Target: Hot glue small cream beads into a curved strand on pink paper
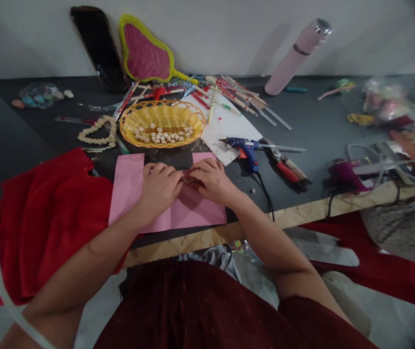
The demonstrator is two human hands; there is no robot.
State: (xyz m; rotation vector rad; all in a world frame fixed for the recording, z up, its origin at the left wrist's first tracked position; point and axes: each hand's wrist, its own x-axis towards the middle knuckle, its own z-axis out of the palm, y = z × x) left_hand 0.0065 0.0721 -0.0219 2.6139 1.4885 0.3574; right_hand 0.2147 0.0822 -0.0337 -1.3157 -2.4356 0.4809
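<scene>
- At the left of the frame, a red cloth lies bunched beside the pink paper, which is spread at the table's near edge.
- Above the paper's left side, a loop of pale pieces lies just left of the yellow basket, which holds loose pale cubes.
- Near the centre, the left hand rests over the paper, fingers bent inward; whether they pinch anything, I cannot tell.
- Between the hands, a small brown piece shows above the paper, partly hidden by fingers.
- Right of it, the right hand curls its fingers over the piece's end; how firmly it grips is hidden.
- The step in hand looks like close two-handed shaping or aligning; a next adjustment would call for steady, light fingertips from both sides.
- Right of centre, the glue gun lies unheld, beside the pliers.
</scene>
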